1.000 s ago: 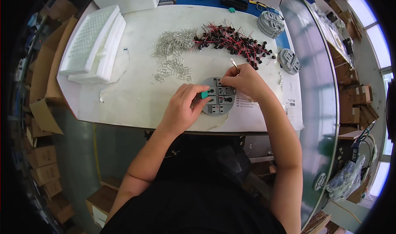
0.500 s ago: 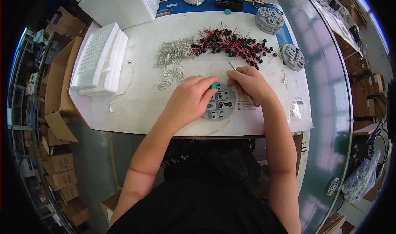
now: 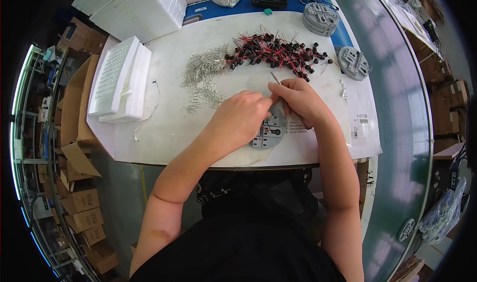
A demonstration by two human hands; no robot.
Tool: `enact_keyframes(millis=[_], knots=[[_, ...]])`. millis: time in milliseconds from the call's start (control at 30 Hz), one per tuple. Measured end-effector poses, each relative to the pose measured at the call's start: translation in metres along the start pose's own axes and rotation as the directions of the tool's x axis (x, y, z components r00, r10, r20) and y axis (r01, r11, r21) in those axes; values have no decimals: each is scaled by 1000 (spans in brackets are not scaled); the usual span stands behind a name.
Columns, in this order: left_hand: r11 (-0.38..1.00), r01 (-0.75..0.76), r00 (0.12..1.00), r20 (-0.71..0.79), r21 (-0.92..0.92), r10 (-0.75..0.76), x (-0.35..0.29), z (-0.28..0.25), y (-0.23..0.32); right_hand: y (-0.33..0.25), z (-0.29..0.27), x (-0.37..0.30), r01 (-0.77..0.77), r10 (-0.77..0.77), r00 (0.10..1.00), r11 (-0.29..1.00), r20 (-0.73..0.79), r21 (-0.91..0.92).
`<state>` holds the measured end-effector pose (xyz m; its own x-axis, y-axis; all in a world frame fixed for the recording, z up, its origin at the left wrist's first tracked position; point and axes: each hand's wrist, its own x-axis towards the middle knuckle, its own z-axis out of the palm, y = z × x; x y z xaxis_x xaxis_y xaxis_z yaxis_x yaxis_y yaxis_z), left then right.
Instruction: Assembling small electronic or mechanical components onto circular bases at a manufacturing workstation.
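A grey round fixture (image 3: 259, 141) with small slots and dark parts lies on the white table under my hands. My left hand (image 3: 243, 114) is closed over its upper left part, fingertips pinched; whatever they hold is hidden. Close beside it, my right hand (image 3: 302, 100) grips a thin tool (image 3: 275, 77) whose metal tip points away from me; its kind is unclear. The fingertips of both hands almost meet above the fixture. A small black part with a red wire (image 3: 275, 131) sits in the fixture.
Beyond my hands lie a pile of clear bent pieces (image 3: 201, 73) and a heap of black parts with red wires (image 3: 273, 50). White foam trays (image 3: 117, 78) stand left, a foam box (image 3: 144, 8) behind. More grey fixtures (image 3: 320, 18) are at the far right.
My left hand has moved right, toward my right hand, and now covers more of the fixture's upper part. The green bit at its fingertips is now out of sight. The view has shifted slightly.
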<state>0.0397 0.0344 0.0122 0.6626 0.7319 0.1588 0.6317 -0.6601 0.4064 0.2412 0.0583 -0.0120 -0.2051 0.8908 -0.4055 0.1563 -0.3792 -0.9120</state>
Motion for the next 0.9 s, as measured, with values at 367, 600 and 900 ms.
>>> enact_keyframes(millis=[367, 600, 900], knots=[[996, 48, 992, 108, 77, -57, 1, 0, 8, 12, -13, -1, 9, -9, 1000, 998, -8, 63], [909, 192, 973, 47, 371, -224, 5, 19, 52, 7, -29, -13, 182, -140, 977, 938, -158, 296], [899, -84, 958, -284, -430, -46, -69, -9, 15, -15, -23, -65, 296, -296, 952, 955, -77, -22]])
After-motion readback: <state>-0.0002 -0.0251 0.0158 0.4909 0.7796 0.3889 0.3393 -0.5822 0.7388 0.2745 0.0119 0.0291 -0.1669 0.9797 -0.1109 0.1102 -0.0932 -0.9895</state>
